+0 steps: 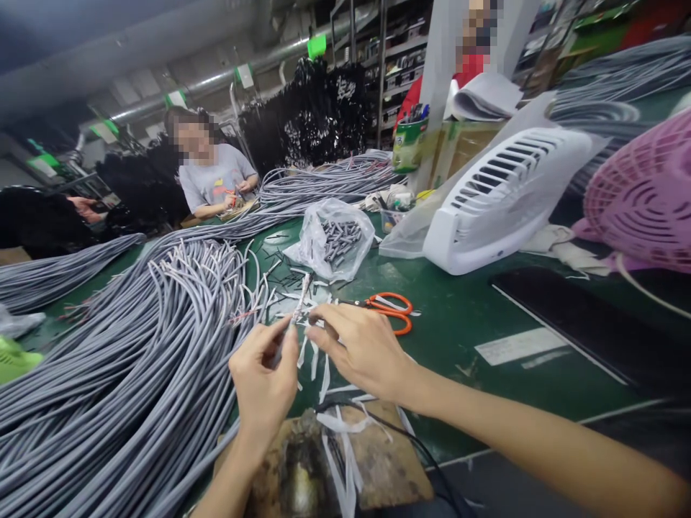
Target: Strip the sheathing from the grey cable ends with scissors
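Observation:
My left hand [268,378] pinches a grey cable between thumb and fingers, and its stripped, frayed end [302,296] points up and away from me. Just to the right, my right hand [359,345] has its fingers curled, with thumb and forefinger close together beside the cable end. Anything between those fingertips is too small to make out. Beyond my right knuckles lie orange-handled scissors [396,311], their blades partly hidden by the hand. White strips [325,378] of wrapping are scattered under and around both hands.
Grey cables [134,367] are heaped on the left of the green table [448,316]. A clear bag [337,241] of short grey tubes lies ahead. To the right are a white fan-like appliance [497,194], a pink fan [642,187] and a dark flat panel [572,316]. A co-worker [219,176] sits opposite.

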Demonstrator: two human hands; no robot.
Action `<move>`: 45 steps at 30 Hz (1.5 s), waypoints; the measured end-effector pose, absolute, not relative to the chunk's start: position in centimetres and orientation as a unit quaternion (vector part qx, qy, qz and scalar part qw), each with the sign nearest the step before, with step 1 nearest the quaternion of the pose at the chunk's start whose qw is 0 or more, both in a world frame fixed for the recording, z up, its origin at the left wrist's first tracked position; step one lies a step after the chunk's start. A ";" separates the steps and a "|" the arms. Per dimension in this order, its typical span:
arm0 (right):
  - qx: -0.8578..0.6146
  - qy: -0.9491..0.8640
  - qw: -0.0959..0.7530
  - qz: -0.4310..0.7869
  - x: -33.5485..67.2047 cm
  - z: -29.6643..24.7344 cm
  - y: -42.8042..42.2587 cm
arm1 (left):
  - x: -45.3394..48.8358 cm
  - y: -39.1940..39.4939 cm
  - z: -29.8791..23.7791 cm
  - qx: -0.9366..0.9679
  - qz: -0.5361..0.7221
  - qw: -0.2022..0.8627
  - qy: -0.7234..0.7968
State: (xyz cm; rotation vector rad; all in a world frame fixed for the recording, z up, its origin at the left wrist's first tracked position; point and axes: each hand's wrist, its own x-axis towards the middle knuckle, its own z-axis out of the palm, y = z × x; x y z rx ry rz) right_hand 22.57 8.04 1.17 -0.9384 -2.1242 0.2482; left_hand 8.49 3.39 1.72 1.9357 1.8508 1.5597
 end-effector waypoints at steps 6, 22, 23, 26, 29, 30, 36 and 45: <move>-0.366 -0.828 0.418 0.075 22.6 1.0 8.3 | 8.5 3.3 1.8 0.641 0.497 0.016 0.585; -0.301 -0.767 0.425 0.375 21.9 0.6 8.6 | 8.9 3.3 1.8 0.624 0.503 0.069 0.593; -0.314 -0.770 0.439 0.341 21.8 0.5 8.4 | 8.9 3.4 1.9 0.621 0.503 0.074 0.597; -0.337 -0.788 0.480 0.187 21.6 0.2 7.6 | 8.8 3.5 1.8 0.610 0.506 0.088 0.603; -0.325 -0.803 0.487 0.110 21.4 0.1 7.3 | 8.7 3.5 1.7 0.605 0.515 0.091 0.600; -0.327 -0.806 0.481 0.109 21.4 0.2 7.4 | 8.6 3.5 1.6 0.605 0.520 0.084 0.597; -0.349 -0.795 0.452 0.203 21.7 0.8 8.0 | 8.4 3.5 1.5 0.633 0.519 -0.013 0.574; -0.342 -0.772 0.493 0.208 21.5 0.3 7.6 | 9.0 3.5 1.9 0.677 0.468 -0.090 0.561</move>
